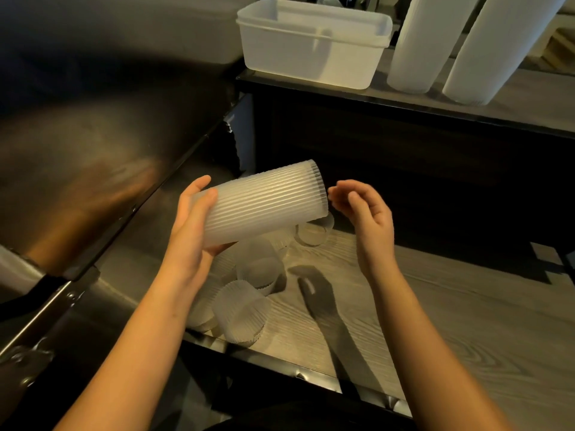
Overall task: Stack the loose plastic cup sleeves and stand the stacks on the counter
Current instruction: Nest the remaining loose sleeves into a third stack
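The left hand point(189, 225) is gripping the sleeve stack point(264, 203) on its side, the right hand point(367, 213) is waiting open at its 3 o'clock end, over loose sleeves point(245, 309) on the tabletop point(435, 321)

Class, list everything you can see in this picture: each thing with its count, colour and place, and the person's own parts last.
Stack of ribbed sleeves: one, translucent white, held tilted above the lower counter.
Loose sleeves: several, exact count unclear, translucent white, on the lower counter below the stack.
Tall standing stacks: two, white, on the upper shelf at right, leaning side by side.
Tub: one, white, upper shelf, left of the tall stacks.
Lower counter: one, grey wood grain.
Steel surface: one, dark and shiny, at left.
Left hand: grips the held stack's near end.
Right hand: open, beside the stack's far end, holding nothing.
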A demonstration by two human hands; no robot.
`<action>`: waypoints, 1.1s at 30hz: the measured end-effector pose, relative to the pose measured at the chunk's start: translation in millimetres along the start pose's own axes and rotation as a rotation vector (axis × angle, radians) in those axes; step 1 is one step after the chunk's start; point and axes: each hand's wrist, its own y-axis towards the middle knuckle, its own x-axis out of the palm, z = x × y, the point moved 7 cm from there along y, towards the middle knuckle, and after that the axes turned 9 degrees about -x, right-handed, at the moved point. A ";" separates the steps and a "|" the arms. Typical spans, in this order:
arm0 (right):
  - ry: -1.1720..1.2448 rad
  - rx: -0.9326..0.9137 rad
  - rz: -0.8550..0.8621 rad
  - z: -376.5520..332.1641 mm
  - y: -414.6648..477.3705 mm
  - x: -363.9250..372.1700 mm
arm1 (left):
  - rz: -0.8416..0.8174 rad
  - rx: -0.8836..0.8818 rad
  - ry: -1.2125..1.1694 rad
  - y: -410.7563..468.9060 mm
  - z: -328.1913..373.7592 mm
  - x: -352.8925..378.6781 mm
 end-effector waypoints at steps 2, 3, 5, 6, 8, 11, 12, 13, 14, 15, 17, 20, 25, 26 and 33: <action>-0.242 0.098 -0.045 31.7 6.7 -3.8 | 0.008 0.000 -0.009 -1.9 1.8 -2.1; -0.396 0.155 -0.134 51.1 7.8 -2.1 | 0.012 0.000 -0.010 -2.9 2.6 -3.3; -0.649 0.225 -0.342 87.4 5.6 6.0 | 0.017 0.000 -0.011 -4.9 3.3 -5.6; -0.736 0.233 -0.430 101.5 3.3 10.8 | 0.017 0.000 -0.012 -5.9 3.8 -6.5; -0.869 0.226 -0.530 120.1 -0.2 17.2 | 0.025 0.000 -0.021 -6.7 4.5 -9.2; -1.007 0.245 -0.555 132.1 -2.8 19.3 | 0.047 0.000 -0.029 -6.8 5.6 -12.8; -1.030 0.254 -0.545 132.9 -4.2 19.7 | 0.051 0.001 -0.027 -7.3 6.5 -13.3; -1.041 0.259 -0.529 133.2 -6.1 19.7 | 0.054 0.003 -0.026 -7.5 7.3 -13.8; -1.038 0.264 -0.503 133.2 -7.7 19.0 | 0.056 0.004 -0.030 -7.8 8.0 -14.1; -1.017 0.272 -0.465 132.0 -9.2 16.6 | 0.059 0.006 -0.032 -7.8 8.2 -14.6; -0.918 0.280 -0.352 125.2 -8.9 9.9 | 0.059 0.010 -0.033 -7.2 8.3 -15.1; -0.568 0.287 -0.134 99.4 -4.9 -0.5 | 0.056 0.012 -0.030 -5.4 7.1 -13.6; 0.091 0.180 0.234 20.0 5.9 -18.4 | 0.058 0.005 -0.026 -2.4 3.9 -8.2; 0.211 0.150 0.287 6.5 7.0 -21.2 | 0.058 0.009 -0.029 -2.0 4.1 -7.3; 0.343 0.104 0.185 -17.2 -0.7 -0.4 | 0.062 0.007 -0.045 -2.1 1.6 -3.9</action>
